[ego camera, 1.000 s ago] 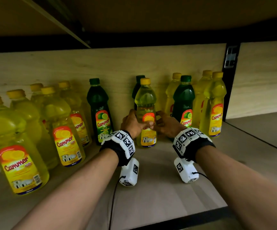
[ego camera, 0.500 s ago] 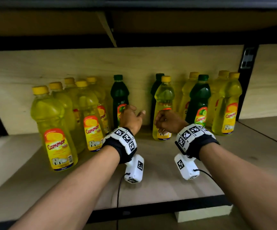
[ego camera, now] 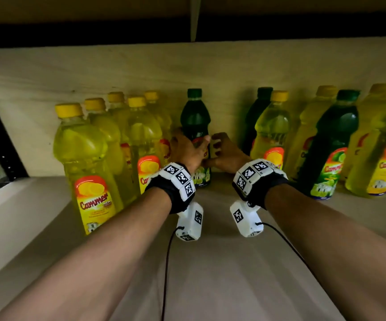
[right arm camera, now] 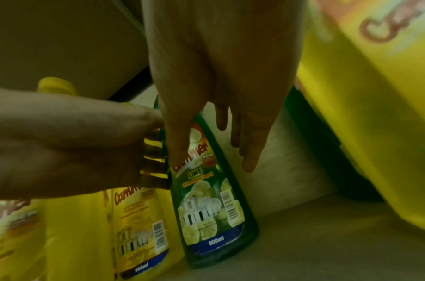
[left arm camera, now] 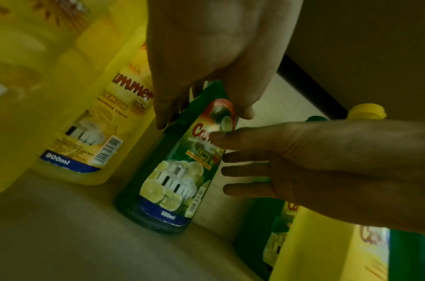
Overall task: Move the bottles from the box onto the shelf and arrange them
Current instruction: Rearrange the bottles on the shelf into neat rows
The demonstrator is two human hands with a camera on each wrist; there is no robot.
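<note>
Green bottle (ego camera: 195, 117) stands upright on the shelf (ego camera: 210, 262), the left hand (ego camera: 186, 150) curled round its left side, the right hand (ego camera: 225, 154) loose-fingered with only its thumb on the label, so a lopsided shove may tip it into the yellow bottles (ego camera: 144, 135) just beside.

Plain timber and black steel frame a dim storage bay

A pale wooden back panel (ego camera: 94, 72) closes the rear of the shelf (ego camera: 210, 286), under a dark band (ego camera: 303, 28) and the brown underside of an upper board (ego camera: 71, 10) split by a pale strut (ego camera: 195, 17). A black perforated upright (ego camera: 0, 144) stands at far left. Two black wrist bands (ego camera: 175, 184) carry white blocks printed with black-and-white square markers; white camera housings (ego camera: 190, 222) hang beneath them, each trailing a thin black cable (ego camera: 166, 262) towards the viewer.
</note>
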